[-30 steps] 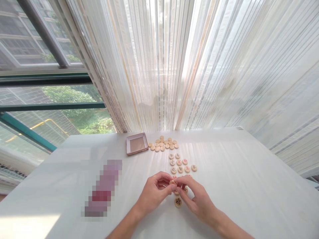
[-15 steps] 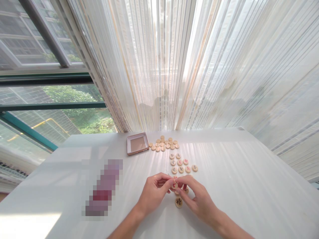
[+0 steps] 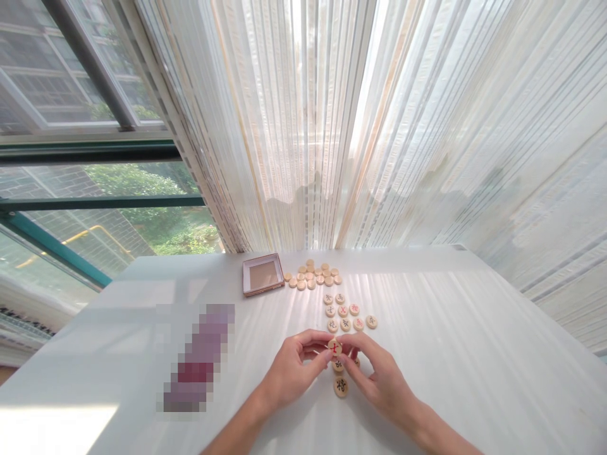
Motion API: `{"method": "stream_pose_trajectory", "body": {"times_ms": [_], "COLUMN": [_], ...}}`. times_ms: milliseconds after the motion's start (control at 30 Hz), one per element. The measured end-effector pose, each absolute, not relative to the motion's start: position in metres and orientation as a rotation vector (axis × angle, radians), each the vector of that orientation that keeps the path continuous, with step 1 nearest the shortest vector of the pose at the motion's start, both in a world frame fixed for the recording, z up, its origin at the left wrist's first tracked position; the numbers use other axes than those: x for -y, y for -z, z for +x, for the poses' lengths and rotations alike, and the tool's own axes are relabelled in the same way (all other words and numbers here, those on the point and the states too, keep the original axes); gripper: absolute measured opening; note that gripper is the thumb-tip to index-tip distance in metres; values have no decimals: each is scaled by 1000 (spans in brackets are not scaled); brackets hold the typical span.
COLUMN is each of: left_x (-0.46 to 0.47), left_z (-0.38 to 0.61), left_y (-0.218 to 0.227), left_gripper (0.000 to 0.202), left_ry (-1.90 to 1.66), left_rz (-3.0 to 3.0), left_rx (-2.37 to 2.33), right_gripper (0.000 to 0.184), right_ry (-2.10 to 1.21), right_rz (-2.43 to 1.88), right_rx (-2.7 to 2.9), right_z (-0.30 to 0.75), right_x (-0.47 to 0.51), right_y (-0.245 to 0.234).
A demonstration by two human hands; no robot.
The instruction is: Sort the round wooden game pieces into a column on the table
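My left hand (image 3: 291,366) and my right hand (image 3: 377,376) meet at the near middle of the white table (image 3: 450,354), fingertips pinched together on a round wooden chess piece with a red character (image 3: 334,347), held face up. Just below it lie a piece partly hidden by my fingers (image 3: 338,366) and a piece with a black character (image 3: 340,387). Beyond my hands, several face-up pieces (image 3: 346,313) lie in short rows. Farther back sits a cluster of plain-faced pieces (image 3: 313,275).
An open square box with a brown inside (image 3: 262,276) sits at the back, left of the plain pieces. A blurred reddish patch (image 3: 199,357) covers something on the table's left. Sheer striped curtains (image 3: 379,126) hang behind the table, with a window (image 3: 85,158) at left.
The piece between my fingers has turned so its red character now faces up. Both hands stayed in nearly the same place.
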State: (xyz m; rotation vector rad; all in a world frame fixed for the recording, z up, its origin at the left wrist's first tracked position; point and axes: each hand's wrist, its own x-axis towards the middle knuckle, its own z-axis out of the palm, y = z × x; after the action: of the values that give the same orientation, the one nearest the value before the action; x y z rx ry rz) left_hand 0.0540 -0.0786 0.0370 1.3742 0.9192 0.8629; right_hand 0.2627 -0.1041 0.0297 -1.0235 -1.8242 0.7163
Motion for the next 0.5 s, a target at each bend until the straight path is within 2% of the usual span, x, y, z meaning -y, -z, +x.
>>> {"method": "stream_pose_trajectory", "body": {"times_ms": [500], "left_x": [82], "left_z": [57], "left_y": [-44], "left_gripper": [27], "left_ry": [-904], "left_rz": [1487], "left_rx": [-887], "right_gripper": [20], "right_ry": [-759], "right_rz": [-1014], "right_rx": [1799], "right_z": [263], "right_x": [105], "right_y": [-38]}}
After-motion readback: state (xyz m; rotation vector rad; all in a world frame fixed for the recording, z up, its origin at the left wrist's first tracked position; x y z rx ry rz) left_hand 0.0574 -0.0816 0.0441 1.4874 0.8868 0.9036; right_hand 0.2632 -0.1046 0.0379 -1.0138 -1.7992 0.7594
